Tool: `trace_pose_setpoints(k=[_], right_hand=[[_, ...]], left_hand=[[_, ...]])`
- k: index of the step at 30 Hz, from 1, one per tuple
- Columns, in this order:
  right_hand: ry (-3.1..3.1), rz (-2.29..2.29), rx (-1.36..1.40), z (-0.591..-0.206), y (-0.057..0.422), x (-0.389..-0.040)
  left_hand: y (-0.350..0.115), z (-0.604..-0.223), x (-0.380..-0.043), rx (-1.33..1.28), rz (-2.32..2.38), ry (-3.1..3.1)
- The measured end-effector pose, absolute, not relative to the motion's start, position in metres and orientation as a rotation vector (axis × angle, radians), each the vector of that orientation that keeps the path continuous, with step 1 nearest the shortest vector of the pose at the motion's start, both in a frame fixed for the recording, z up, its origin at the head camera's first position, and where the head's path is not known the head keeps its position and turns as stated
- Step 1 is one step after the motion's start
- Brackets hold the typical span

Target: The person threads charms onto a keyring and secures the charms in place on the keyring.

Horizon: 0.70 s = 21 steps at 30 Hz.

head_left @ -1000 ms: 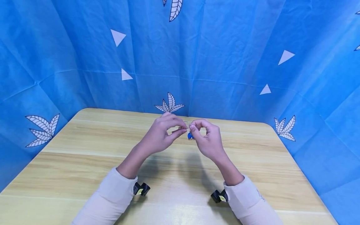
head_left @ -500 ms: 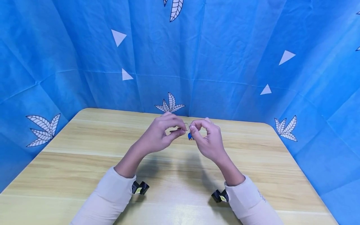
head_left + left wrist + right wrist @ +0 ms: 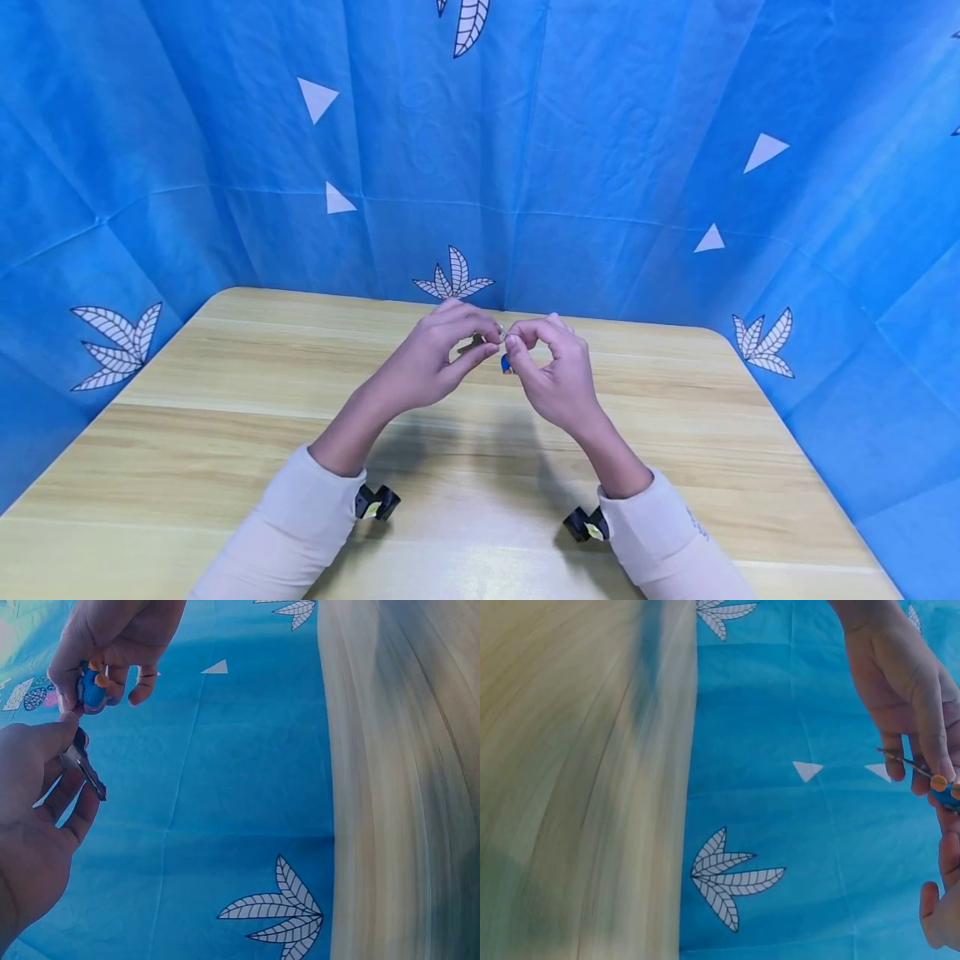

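Both hands meet in the air over the far half of the table, fingertips almost together. My left hand [image 3: 427, 358] pinches the ring end of a metal key [image 3: 90, 774], whose blade sticks out below the fingers in the left wrist view. Thumb and index finger of my right hand [image 3: 558, 371] pinch the other side of a thin metal key ring [image 3: 502, 332], mostly hidden by fingertips. From there hangs a small blue charm [image 3: 506, 364] with orange knobs; the left wrist view shows this charm [image 3: 93, 690] right against the right fingers.
A light wooden table [image 3: 247, 367] lies under the hands. Blue cloth [image 3: 585, 150] with leaf and triangle prints hangs behind and at both sides. A black wrist camera [image 3: 377, 503] sits at the left cuff, another black camera [image 3: 586, 523] at the right.
My left hand shifted slightly left, widening the ring's visible arc, then came back toward the right hand. The key now shows more between the left fingers. The right hand stays nearly still.
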State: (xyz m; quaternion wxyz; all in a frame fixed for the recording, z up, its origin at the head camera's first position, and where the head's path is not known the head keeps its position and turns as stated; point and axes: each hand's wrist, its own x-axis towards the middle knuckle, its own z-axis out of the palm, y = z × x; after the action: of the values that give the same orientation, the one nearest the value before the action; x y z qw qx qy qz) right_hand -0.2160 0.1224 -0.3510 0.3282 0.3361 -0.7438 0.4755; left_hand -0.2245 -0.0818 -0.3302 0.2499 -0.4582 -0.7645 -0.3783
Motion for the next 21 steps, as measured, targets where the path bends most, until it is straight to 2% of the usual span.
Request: trace_pose_setpoints(k=[11, 21], right_hand=[[-1.921, 1.143, 0.908, -0.3474, 0.1232, -0.2161], [-1.864, 1.048, 0.894, -0.349, 0.1197, -0.2179]], left_hand=[[-0.0866, -0.3269, -0.226, -1.307, -1.025, -2.058], [-0.0789, -0.3311, -0.2246, -1.257, -1.071, -2.109]])
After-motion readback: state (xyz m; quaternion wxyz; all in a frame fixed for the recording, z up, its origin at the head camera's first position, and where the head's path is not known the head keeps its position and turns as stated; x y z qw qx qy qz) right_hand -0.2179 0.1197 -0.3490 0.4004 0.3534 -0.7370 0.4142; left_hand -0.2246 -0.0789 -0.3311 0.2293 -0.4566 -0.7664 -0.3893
